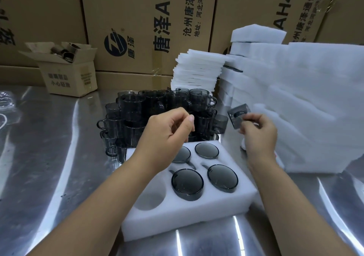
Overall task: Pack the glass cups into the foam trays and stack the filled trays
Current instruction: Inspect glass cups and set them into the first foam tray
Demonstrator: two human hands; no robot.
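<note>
Foam tray [197, 212], on steel table [49, 147]: 4 smoky glass cups [187, 181] sat upside down in it; 1 near-left hole was empty.
Loose cups [137, 114]: clustered just behind the tray.
Right hand [260, 135]: pinched 1 cup [238, 115] aloft, right of the cluster.
Left hand [169, 131]: above the tray, fingers loosely curled, holding nothing.

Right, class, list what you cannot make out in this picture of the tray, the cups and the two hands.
Head view, foam tray: far-left corner hidden under the left forearm; cup there or not, unknown.
Head view, cup held by the right hand: motion-blurred, partly behind its fingers.
Head view, left hand: whether its curled fingers pinch anything, too small.
Head view, loose cups: count hidden by overlap and the left hand.
</note>
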